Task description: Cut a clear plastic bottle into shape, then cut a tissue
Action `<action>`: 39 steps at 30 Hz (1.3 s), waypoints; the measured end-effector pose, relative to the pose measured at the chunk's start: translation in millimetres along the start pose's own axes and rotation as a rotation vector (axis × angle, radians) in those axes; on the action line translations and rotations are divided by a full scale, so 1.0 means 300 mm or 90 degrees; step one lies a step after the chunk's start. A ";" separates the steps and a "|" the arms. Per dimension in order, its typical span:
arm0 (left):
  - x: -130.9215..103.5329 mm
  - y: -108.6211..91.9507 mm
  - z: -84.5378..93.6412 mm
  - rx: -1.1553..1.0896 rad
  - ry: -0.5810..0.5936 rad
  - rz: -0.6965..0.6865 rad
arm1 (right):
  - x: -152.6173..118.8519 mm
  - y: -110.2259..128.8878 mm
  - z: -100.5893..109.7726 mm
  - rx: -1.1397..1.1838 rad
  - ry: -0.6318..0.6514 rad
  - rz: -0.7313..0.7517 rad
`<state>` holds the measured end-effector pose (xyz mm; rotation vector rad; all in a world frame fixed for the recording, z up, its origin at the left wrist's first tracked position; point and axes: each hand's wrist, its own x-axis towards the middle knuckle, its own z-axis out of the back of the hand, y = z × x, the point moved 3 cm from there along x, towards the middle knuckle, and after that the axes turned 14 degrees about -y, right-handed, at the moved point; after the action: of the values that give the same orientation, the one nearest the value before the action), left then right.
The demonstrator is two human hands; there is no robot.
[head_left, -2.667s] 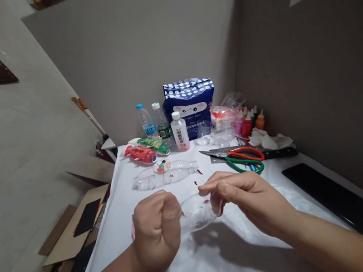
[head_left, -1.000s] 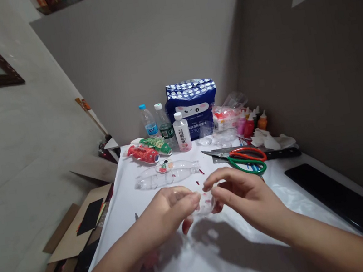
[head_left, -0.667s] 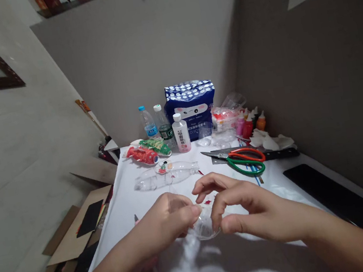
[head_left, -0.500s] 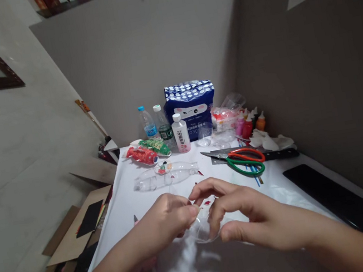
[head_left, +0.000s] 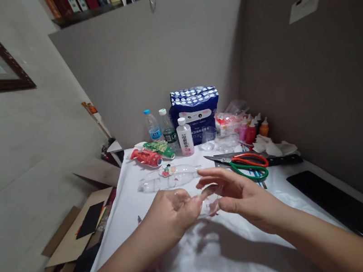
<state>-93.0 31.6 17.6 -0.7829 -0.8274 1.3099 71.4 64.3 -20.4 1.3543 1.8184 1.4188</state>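
A clear plastic piece (head_left: pixel 209 206) with small red marks is between my hands, above the white cloth. My left hand (head_left: pixel 176 210) is closed on its left side, thumb pressed to the fingers. My right hand (head_left: pixel 237 196) is curved over the right side with its fingers apart, close to the plastic; whether they touch it is hard to see. Beyond the hands, clear plastic bottles (head_left: pixel 164 181) lie on their sides. Scissors (head_left: pixel 247 162) with red and green handles rest at the right.
At the back of the white table (head_left: pixel 122 219) stand upright bottles (head_left: pixel 185 137) and a blue bag (head_left: pixel 197 106). Red and green fish-shaped objects (head_left: pixel 147 157) lie left. Paint bottles (head_left: pixel 251 131), a black-handled knife (head_left: pixel 285 161) and a black slab (head_left: pixel 337 203) are right.
The clear piece has turned and moved up slightly between my hands. My right hand has risen a little and its fingers have spread. The view has tilted up slightly.
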 end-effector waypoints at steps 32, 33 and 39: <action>0.001 0.061 0.184 0.554 -0.037 0.039 | 0.462 0.201 0.292 -1.062 -0.068 0.136; -0.002 0.063 0.187 0.555 -0.031 0.045 | 0.528 0.249 0.271 -1.080 -0.077 0.165; -0.006 0.054 0.214 0.578 -0.025 0.080 | 0.888 0.406 0.197 -1.175 -0.164 0.251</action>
<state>-156.8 33.1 35.4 -0.0819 -0.1463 1.6132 61.3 326.1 123.3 0.6531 -0.3196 1.9421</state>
